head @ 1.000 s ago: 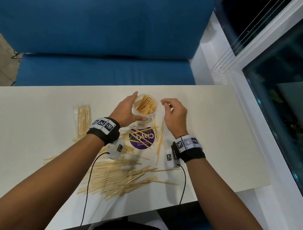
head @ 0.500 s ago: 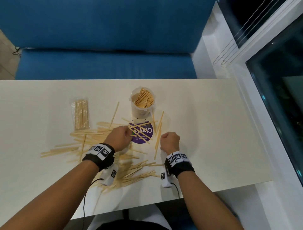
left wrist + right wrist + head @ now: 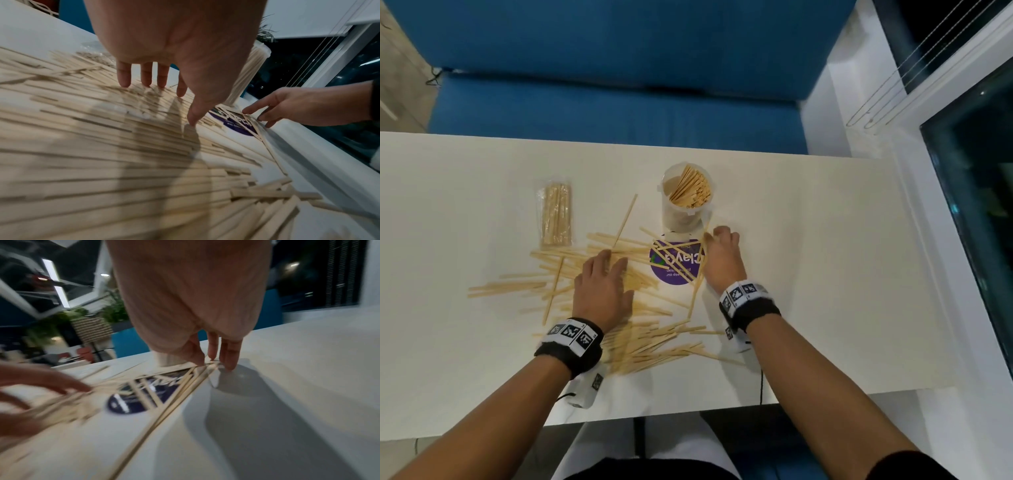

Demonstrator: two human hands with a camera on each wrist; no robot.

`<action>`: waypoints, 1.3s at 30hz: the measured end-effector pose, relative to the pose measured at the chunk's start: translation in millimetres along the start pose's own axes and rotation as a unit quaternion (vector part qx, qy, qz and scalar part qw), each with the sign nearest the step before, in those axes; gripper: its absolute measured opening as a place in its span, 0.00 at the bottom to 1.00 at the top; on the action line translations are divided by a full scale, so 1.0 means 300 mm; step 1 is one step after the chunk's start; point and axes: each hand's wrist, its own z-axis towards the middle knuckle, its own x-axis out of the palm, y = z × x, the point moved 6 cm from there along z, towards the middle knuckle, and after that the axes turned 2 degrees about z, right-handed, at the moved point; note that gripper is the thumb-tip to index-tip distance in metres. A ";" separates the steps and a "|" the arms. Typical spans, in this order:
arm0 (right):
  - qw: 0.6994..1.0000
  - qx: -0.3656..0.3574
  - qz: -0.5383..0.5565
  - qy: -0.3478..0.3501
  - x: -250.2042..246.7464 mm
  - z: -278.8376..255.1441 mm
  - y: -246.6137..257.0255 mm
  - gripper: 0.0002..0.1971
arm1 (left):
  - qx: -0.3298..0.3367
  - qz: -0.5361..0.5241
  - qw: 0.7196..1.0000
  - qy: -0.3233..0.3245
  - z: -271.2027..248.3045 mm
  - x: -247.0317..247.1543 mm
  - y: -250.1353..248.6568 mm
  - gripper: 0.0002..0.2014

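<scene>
Both hands have moved out from the near edge and uncurled: the left hand [image 3: 602, 291] lies spread with its fingers straight, pressing on the loose sticks [image 3: 647, 346] at 9 o'clock of the purple lid [image 3: 674, 270]. The right hand [image 3: 720, 257] sets straight fingertips on stick ends at the lid's 2 o'clock and clasps nothing. Just beside them, at 12 o'clock, stands the cup [image 3: 686, 198], bare table [image 3: 825, 274] runs from 3 o'clock to the right edge, and the sticks at 6 o'clock stop short of the near edge.
</scene>
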 end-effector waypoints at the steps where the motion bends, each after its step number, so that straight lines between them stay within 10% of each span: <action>1: 1.000 -0.014 -0.007 -0.005 0.013 -0.030 0.028 0.21 | 0.003 -0.001 1.000 -0.001 -0.007 0.006 -0.002 0.36; 10: 0.979 0.034 0.201 -0.025 0.062 -0.206 0.087 0.27 | 0.064 -0.109 0.989 -0.079 -0.012 -0.016 -0.021 0.26; 21: 0.993 0.029 -0.110 0.006 0.145 -0.218 0.163 0.43 | 0.071 -0.046 0.996 -0.008 -0.050 0.002 0.127 0.35; 29: 0.994 0.068 0.070 -0.042 0.116 -0.235 0.236 0.39 | 0.135 -0.024 0.990 -0.031 -0.083 -0.007 0.188 0.38; 39: 0.992 0.010 0.116 0.058 0.169 -0.297 0.361 0.35 | 0.202 0.023 0.979 0.012 -0.107 0.058 0.243 0.42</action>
